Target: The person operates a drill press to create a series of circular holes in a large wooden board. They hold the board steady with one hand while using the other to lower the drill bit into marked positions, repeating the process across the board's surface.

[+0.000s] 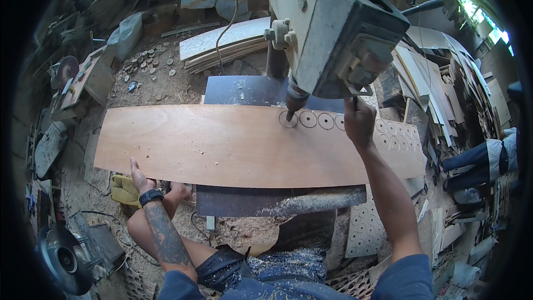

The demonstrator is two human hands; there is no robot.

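Note:
A long, pale-brown plywood board lies across a dark work surface. My left hand grips the board's near edge toward its left end, one digit on top and the rest hidden below. Overhead looms a drill press. Its chuck points down at the board's far edge, the cutter tip over a ring-shaped mark. A row of circular cuts with centre holes runs right from there. My right hand is closed around the drill press handle, most of which the fingers cover.
Stacked curved boards lie behind the press, with loose wooden discs on the ground to their left. A fan stands at lower left. Perforated sheet offcuts and leaning scrap crowd the right, where another person's legs show.

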